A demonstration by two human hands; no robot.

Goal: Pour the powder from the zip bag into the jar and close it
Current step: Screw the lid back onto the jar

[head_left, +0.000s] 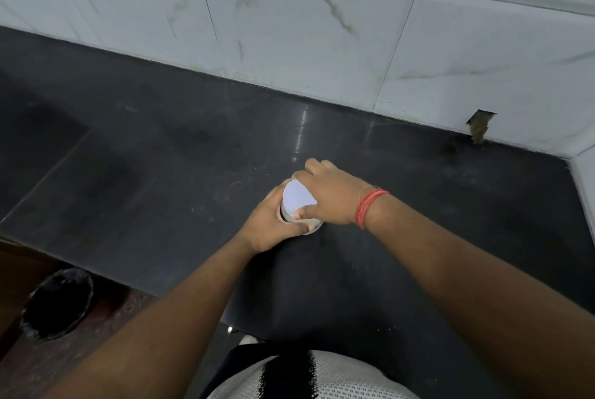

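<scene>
A small jar (311, 225) stands on the dark countertop (161, 141), mostly hidden by both hands; pale powder shows at its lower rim. My left hand (273, 224) wraps around the jar's side and holds it. A round white lid (297, 200) lies tilted over the jar's mouth, and my right hand (328, 196) grips its edge from the right with fingers and thumb. A red thread band circles my right wrist. No zip bag is in view.
A white marble-tiled wall (289, 28) runs along the back of the counter and turns at the right corner. A chipped hole (479, 128) marks the wall's base at right. A dark round bin (58, 305) sits on the floor below the counter's left front edge.
</scene>
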